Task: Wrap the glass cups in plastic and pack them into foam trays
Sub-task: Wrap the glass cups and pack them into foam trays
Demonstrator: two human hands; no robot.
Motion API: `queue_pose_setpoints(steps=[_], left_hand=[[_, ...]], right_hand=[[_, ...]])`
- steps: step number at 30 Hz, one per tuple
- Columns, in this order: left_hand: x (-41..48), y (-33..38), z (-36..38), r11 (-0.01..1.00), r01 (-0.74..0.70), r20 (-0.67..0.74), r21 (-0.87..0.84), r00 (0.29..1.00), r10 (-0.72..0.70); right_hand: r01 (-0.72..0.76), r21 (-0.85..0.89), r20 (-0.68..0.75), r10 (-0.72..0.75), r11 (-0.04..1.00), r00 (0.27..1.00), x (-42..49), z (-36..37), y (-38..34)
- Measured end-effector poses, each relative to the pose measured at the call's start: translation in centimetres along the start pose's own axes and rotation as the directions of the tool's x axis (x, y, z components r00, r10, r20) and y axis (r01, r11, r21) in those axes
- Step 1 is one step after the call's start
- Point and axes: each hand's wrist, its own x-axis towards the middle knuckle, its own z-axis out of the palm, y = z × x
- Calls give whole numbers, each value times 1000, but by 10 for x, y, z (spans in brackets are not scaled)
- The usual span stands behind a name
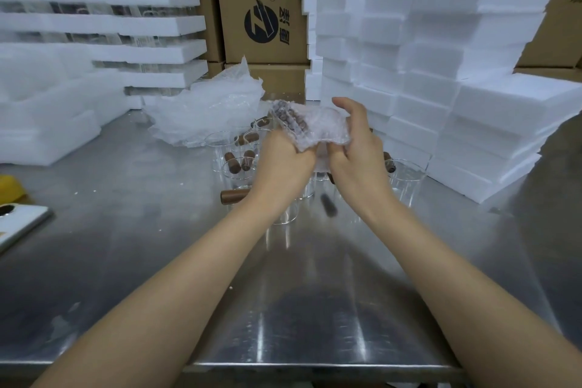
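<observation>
Above the steel table (157, 246) both hands hold one glass cup in bubble wrap (310, 124); its brown wooden handle shows through the plastic. My left hand (283, 161) grips the wrap from below left. My right hand (356, 142) curls round its right side, thumb up. Under and behind the hands stand several bare glass cups with brown handles (239, 164), one more at the right (406, 176). A heap of bubble-wrap bags (204, 107) lies behind them.
Stacks of white foam trays rise at the right (441, 72). At the left, foam trays with packed cups are stacked (104, 25), with lower foam pieces (41, 123) in front. Cardboard boxes (261, 6) stand at the back. A white flat object (19, 224) lies at the left edge.
</observation>
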Motion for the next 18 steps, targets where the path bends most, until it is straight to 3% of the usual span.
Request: queue_pose_setpoints(steps=[6, 9, 11, 14, 18], left_hand=[[10, 2, -11, 951, 139, -187, -277, 963, -196], [14, 1, -16, 873, 227, -194, -431, 922, -336], [15, 1, -17, 847, 243, -163, -473, 920, -355], [14, 2, -14, 892, 248, -152, -377, 934, -324], [5, 6, -6, 985, 134, -102, -107, 984, -145]], right_hand=[[8, 226, 157, -44, 974, 987, -9, 5, -12], [5, 356, 112, -48, 935, 993, -8, 4, -15], [5, 368, 98, -44, 930, 994, -6, 3, -16], [49, 249, 47, -63, 967, 997, -6, 5, -13], [54, 89, -120, -43, 995, 992, -3, 5, -4]])
